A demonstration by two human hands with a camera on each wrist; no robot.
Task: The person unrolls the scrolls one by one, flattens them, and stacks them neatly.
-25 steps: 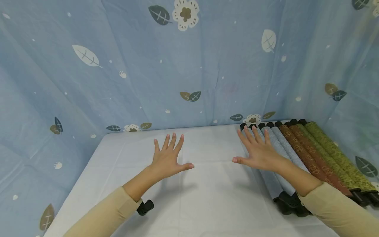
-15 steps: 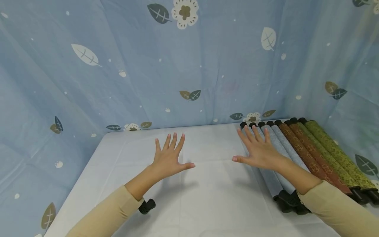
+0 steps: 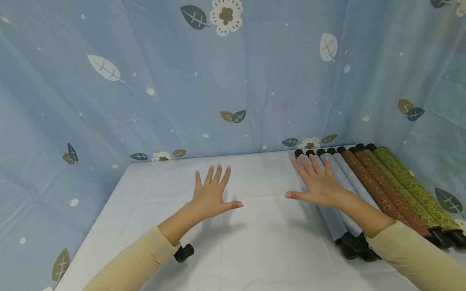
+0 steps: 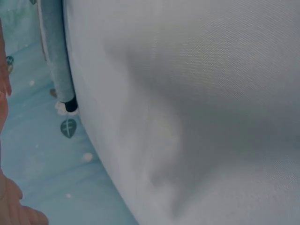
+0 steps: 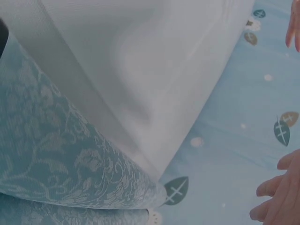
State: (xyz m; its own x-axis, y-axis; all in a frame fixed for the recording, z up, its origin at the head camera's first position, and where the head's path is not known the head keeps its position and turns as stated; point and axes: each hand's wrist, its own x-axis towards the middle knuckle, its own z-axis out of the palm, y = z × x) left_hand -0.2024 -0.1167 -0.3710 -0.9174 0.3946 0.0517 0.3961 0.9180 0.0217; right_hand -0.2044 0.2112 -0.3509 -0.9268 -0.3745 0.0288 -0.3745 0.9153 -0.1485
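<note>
My left hand (image 3: 211, 198) hovers over the white-covered table, its fingers spread and holding nothing. To the right, my right hand (image 3: 320, 188) is spread too and holds nothing; in the head view it overlaps the nearest light-blue scrolls (image 3: 333, 222). The scrolls are rolled up, with black end knobs. In the left wrist view, part of a hand (image 4: 14, 206) shows at the left edge, and a blue scroll (image 4: 57, 51) lies by the table edge. Blue floral-patterned scroll fabric (image 5: 56, 140) fills the lower left of the right wrist view, with fingers (image 5: 272, 187) at the right edge.
Beyond the blue scrolls lie brown scrolls with round motifs (image 3: 376, 188) and green scrolls (image 3: 411, 182), side by side at the table's right. A blue curtain with leaves and flowers (image 3: 233, 81) hangs behind the white tabletop (image 3: 255, 242). A black device (image 3: 184, 253) sits under the left sleeve.
My left hand has drifted slightly to the right, fingers still spread. The right hand and the scrolls have hardly shifted in view.
</note>
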